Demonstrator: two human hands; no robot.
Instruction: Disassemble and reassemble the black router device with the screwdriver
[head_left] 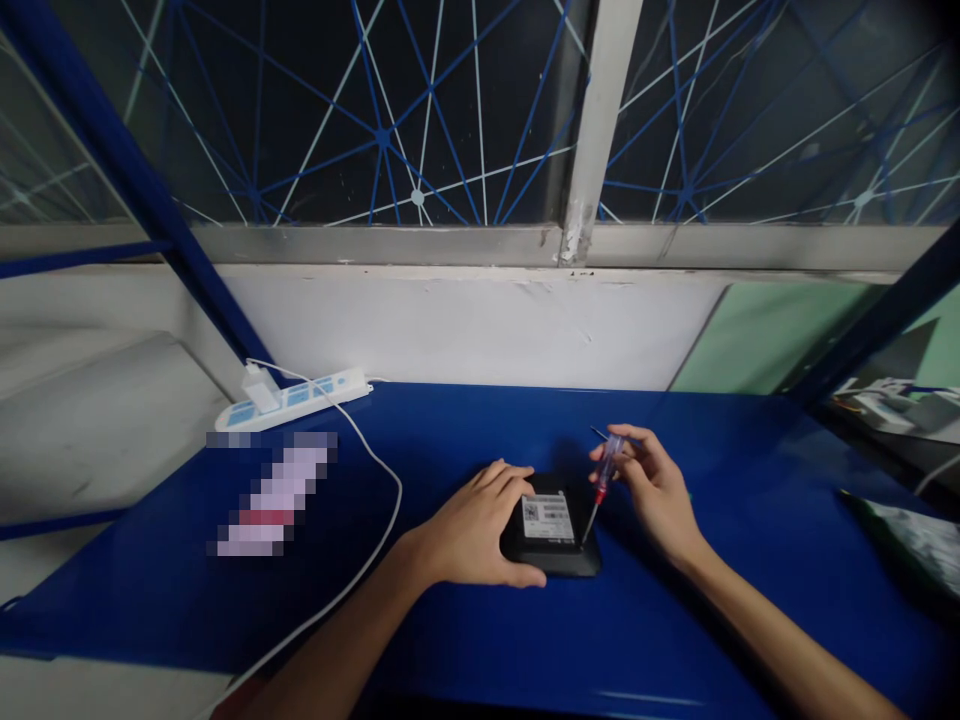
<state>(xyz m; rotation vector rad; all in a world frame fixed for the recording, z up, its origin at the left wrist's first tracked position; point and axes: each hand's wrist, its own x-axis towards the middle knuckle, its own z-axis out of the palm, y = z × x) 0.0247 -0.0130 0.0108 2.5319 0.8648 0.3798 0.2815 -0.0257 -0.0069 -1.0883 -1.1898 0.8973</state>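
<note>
Black device: the black device [553,556] lies flat on the blue bench [480,640], white label [556,520] facing up; it sits between the two hands, nearer the left.
Left hand: the left hand [476,525] is spread over the left side of the device, palm down.
Left grip: partly open, spanning the device; thumb along the near edge, fingers bent over the far left part. Device lies directly under and between them, its right half uncovered.
Right hand: the right hand [660,500] is raised above the bench, to the right of the device.
Right grip: fingers and thumb closed around the handle of a screwdriver [613,450], clear purplish handle with a red collar.
Screwdriver angle: tilted, handle up and to the right, shaft running down to the device's near right part, just beside the label's corner. Contact of tip with a screw: too small to tell.
Thin dark tip: a thin dark tip [598,433] shows beyond the right fingers; cannot tell what it belongs to.
Power strip: the white power strip [319,389] is at the far left of the bench, well apart from the device, carrying a white plug [259,388].
White cable: the white cable [400,492] curves past the left forearm.
</note>
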